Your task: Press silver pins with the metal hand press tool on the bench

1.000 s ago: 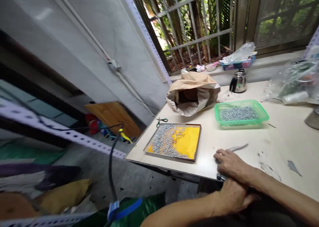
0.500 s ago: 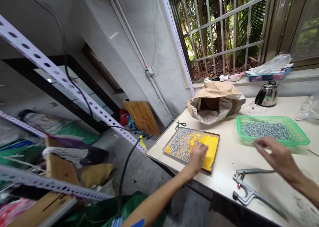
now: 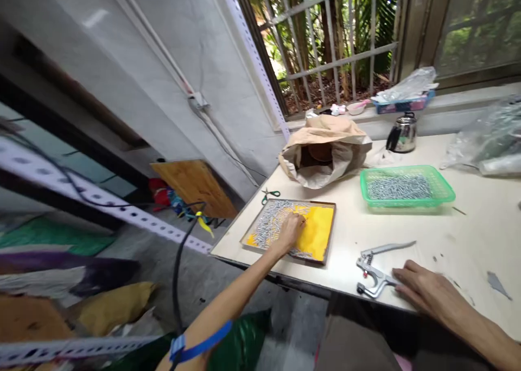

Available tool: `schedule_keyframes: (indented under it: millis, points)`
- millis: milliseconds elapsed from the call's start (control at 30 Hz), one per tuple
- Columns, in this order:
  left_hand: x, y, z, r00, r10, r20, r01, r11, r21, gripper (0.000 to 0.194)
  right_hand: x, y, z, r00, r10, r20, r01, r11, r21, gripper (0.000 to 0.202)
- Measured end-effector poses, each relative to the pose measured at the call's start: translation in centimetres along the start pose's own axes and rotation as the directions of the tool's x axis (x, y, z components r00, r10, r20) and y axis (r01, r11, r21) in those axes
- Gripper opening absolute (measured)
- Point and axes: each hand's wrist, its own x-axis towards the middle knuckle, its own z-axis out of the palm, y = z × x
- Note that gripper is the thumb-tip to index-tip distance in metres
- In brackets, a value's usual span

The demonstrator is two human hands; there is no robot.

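Observation:
My left hand is over a shallow tray with a yellow bottom, its fingers bent down among small silvery metal pieces, too small to name exactly. Its fingertips look pinched together, and whatever is between them is hidden. My right hand lies at the table's front edge, closed over the lower handle of metal snap-fastener pliers. The pliers' jaws point left and their upper handle is spread away from the lower one. Most of the lower handle is hidden under my fingers.
Behind the pliers stands a green plastic basket of similar metal pieces. A wide-mouthed brown paper bag, green-handled scissors, a metal kettle and clear plastic bags are also on the table. A cable hangs near my left arm.
My right hand has come down from beside the green basket onto the pliers' lower handle. My left hand stays in the tray, moved slightly towards the metal pieces. The view has swung right.

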Motion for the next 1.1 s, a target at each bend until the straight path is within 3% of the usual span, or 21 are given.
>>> schedule_keyframes:
  millis: [100,200,267,367,467,633,833,1000,1100]
  points:
    - [-2.1,3.6,0.7,0.995,-0.018,0.098,0.051,0.937,-0.346,0.017,-0.5,-0.6,0.4,1.000,-0.007,0.005,0.008,0.993,-0.114,0.027]
    - [-5.3,7.8,2.2,0.943,-0.002,0.333,0.233,0.718,-0.656,0.022,-0.9,-1.1,0.7,0.997,-0.060,-0.054,0.045,0.965,-0.260,0.025]
    - [-6.9,10.1,3.2,0.892,0.001,0.451,0.354,0.620,-0.701,0.024,-1.1,-1.3,1.0,0.984,-0.130,-0.124,0.081,0.936,-0.344,0.025]
    - [-8.1,11.9,4.1,0.850,-0.030,0.526,0.448,0.566,-0.692,0.025,-1.5,-1.7,1.2,0.944,-0.230,-0.236,0.112,0.897,-0.427,0.027]
    - [-8.4,12.4,4.3,0.836,-0.036,0.547,0.464,0.578,-0.671,0.026,-1.7,-1.8,1.2,0.923,-0.268,-0.275,0.123,0.885,-0.449,0.027]
    - [-7.9,12.2,4.6,0.797,-0.033,0.603,0.464,0.671,-0.578,0.022,-1.4,-1.3,1.4,0.943,-0.231,-0.241,0.115,0.902,-0.417,0.025]
    - [-6.7,12.2,4.4,0.685,-0.018,0.728,0.518,0.715,-0.470,0.015,-0.9,-0.9,1.1,0.990,-0.133,-0.053,0.105,0.926,-0.363,0.024]
    - [-6.4,12.7,3.8,0.647,-0.028,0.762,0.554,0.703,-0.445,0.017,-0.3,0.0,-0.9,0.995,-0.064,0.071,0.078,0.971,-0.225,0.013]
    - [-6.4,12.8,3.6,0.638,-0.031,0.769,0.559,0.705,-0.436,0.017,0.7,1.2,-1.9,0.995,0.018,0.103,0.008,0.969,-0.248,0.063]
